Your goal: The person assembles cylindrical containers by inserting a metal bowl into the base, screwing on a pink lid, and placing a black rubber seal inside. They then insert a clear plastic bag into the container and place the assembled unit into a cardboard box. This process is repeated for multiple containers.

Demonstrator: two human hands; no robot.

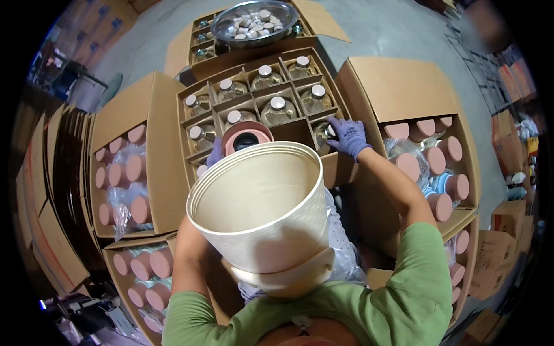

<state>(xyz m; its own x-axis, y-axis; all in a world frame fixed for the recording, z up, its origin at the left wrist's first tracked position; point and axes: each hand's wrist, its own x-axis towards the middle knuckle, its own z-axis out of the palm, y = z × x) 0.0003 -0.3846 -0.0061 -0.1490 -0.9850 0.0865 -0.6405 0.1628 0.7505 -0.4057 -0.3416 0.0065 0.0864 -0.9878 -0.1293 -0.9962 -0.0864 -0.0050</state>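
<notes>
My right hand (351, 138), in a purple glove, has its fingers at the silver cap of a clear glass bottle (322, 136) in the near right compartment of a divided carton (259, 78). My left hand (215, 153), gloved alike, shows only in part at the carton's left. It grips a pink round container (262, 135) with a dark circular centre, tilted above the compartments. The rest of that hand is hidden by a large cream bucket (262, 242) between my forearms. More capped bottles stand in the other compartments; one compartment beside my right hand holds no bottle.
Open cartons of pink cylinders in clear plastic stand at the left (164, 173) and right (369, 98), with more nearer me. Beyond, a metal bowl (231, 39) of silver caps rests on another carton. Flattened cardboard (49, 230) is stacked at far left.
</notes>
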